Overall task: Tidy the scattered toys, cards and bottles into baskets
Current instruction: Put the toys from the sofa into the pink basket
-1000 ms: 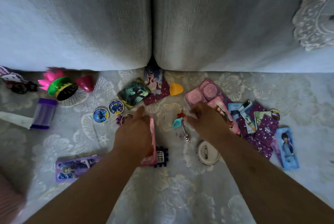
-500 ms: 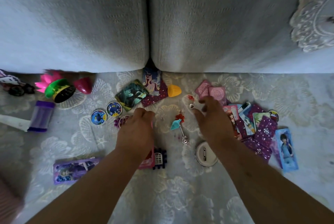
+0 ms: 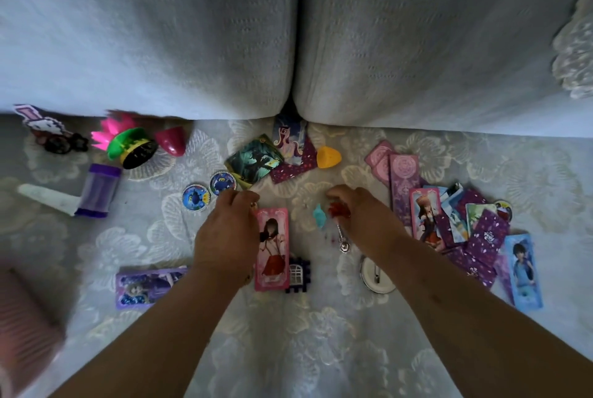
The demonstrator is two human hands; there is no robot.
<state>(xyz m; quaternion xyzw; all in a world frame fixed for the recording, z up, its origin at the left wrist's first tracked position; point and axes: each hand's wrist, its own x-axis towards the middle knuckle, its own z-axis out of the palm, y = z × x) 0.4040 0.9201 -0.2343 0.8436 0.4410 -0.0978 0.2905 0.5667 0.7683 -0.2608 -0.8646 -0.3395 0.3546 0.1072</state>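
Observation:
Toys and cards lie scattered on a lace-patterned cloth before the sofa. My right hand (image 3: 362, 218) pinches the red end of a charm keychain (image 3: 338, 209); its teal charm and silver chain trail on the cloth. My left hand (image 3: 227, 230) has its fingers curled over a small trinket (image 3: 253, 205), of which only a gold bit shows. A pink girl card (image 3: 272, 248) lies right beside that hand, partly on a purple window block (image 3: 298, 274). A pile of purple and picture cards (image 3: 475, 224) sits right of my right hand.
A pink basket (image 3: 19, 317) shows blurred at the lower left. Also here: a purple bottle (image 3: 98, 190), a green and pink top (image 3: 131, 147), two round discs (image 3: 195, 198), a yellow shell (image 3: 329, 156), a round badge (image 3: 377, 275), a purple card (image 3: 147, 285). Sofa cushions (image 3: 417, 44) close off the far side.
My right hand came back left from the pink cards and took hold of the keychain's red end. My left hand slid off the pink card onto the small trinket.

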